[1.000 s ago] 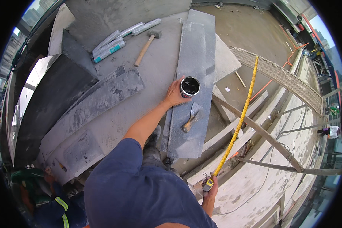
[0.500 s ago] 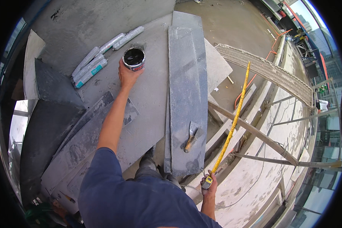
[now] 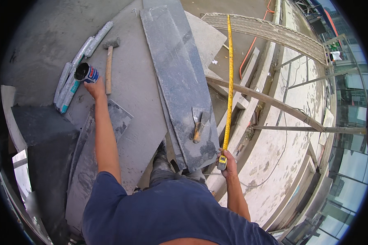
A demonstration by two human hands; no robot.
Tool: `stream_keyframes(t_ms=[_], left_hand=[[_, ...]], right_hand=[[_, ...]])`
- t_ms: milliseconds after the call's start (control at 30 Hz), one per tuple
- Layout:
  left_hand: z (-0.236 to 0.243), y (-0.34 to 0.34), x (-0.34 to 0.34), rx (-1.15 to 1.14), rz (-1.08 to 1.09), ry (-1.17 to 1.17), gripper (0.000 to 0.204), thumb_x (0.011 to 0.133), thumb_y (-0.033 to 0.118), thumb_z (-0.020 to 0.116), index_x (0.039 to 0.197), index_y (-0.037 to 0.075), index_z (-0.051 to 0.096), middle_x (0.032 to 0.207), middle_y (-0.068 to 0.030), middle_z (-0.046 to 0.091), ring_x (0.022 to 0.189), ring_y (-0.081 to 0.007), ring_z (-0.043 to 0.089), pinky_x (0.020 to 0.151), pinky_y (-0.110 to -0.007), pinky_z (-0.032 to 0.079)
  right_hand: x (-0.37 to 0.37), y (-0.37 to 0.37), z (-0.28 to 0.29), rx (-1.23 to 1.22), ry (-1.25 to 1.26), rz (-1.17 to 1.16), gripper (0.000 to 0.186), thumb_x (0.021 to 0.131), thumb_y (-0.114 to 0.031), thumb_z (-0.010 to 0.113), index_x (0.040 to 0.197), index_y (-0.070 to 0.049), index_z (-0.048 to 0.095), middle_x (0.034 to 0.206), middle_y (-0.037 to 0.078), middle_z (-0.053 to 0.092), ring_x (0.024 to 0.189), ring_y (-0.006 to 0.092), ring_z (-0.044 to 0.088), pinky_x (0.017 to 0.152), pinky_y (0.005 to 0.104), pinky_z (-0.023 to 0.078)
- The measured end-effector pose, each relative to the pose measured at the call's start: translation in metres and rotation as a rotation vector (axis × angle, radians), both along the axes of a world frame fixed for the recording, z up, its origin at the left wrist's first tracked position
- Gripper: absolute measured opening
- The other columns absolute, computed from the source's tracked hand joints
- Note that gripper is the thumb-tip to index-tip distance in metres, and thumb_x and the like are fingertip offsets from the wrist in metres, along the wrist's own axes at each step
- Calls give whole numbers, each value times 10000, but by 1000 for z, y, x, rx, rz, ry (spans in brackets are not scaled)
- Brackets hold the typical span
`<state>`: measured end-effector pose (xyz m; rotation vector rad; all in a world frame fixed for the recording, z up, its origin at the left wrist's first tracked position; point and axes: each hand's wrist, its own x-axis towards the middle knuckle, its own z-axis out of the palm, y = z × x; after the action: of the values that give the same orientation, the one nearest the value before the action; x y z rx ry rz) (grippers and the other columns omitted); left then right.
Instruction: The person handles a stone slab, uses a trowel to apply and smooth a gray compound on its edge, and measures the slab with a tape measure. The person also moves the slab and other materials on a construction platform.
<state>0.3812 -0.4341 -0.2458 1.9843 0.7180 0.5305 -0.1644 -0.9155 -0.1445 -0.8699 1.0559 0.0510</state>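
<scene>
My left hand (image 3: 95,88) is closed around an open can (image 3: 93,75) of black paste, held over several silver foil sausage packs (image 3: 65,90) with teal ends. A wooden-handled hammer (image 3: 109,67) lies just right of that hand. In my right hand (image 3: 231,164) is a yellow and grey tape measure (image 3: 222,162). Its long yellow blade (image 3: 230,77) stretches away from me in the air and ends over a mesh-textured plank. To the left of the right hand, two scrapers (image 3: 197,127) with worn handles rest on a long dark stone slab (image 3: 178,69).
More grey slabs (image 3: 104,151) lie at left, near my legs. On the right, wooden beams (image 3: 270,98) cross a trench beside a pale ledge (image 3: 274,151). The mesh-textured plank (image 3: 270,32) spans the far side, near an orange hose (image 3: 249,57).
The can has moved left to over the foil packs, uncovering the hammer. The tape blade has swung left and stands straighter in view. The whole view has turned and shifted.
</scene>
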Motion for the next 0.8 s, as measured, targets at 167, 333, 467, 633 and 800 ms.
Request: stream_keyframes(t_ms=[167, 333, 467, 633, 800], left_hand=[[21, -121, -182, -281, -523, 33, 655, 900, 30, 735, 1498, -9, 472, 1475, -237, 559, 1320, -317, 618, 1088, -413, 532], [17, -168, -375, -251, -556, 373, 396, 954, 89, 705, 1336, 3, 645, 1275, -177, 707, 1092, -233, 724, 940, -354, 577], [9, -187, -480, -361, -416, 491, 270, 981, 109, 696, 1231, 9, 712, 1099, -131, 771, 979, -208, 745, 893, -324, 573], [12, -227, -586, -509, -310, 538, 244, 1016, 120, 663, 1224, 10, 728, 1044, -74, 758, 926, -140, 718, 826, -285, 559], [16, -284, -625, -298, -334, 503, 380, 970, 153, 703, 1294, -44, 672, 1090, -173, 776, 966, -226, 745, 886, -340, 571]], right_hand=[[19, -17, 7, -3, -26, 116, 416, 1093, -354, 586, 1349, -27, 604, 932, 46, 683, 735, 163, 670, 665, 305, 565], [24, -54, -1, -34, -80, 229, 366, 1089, -272, 623, 1368, -35, 636, 874, 35, 696, 719, 118, 650, 642, 268, 548], [18, -106, -28, -57, -41, 484, 312, 1093, -265, 614, 1296, -35, 673, 872, 21, 696, 708, 114, 655, 635, 261, 553], [4, -137, -59, -43, -76, 605, 307, 1107, -260, 585, 1247, -8, 691, 1010, 98, 773, 840, 159, 727, 759, 280, 576], [-6, -107, -78, -51, -130, 647, 337, 1124, -263, 540, 1262, 20, 661, 1192, 157, 747, 1021, 210, 725, 911, 345, 588]])
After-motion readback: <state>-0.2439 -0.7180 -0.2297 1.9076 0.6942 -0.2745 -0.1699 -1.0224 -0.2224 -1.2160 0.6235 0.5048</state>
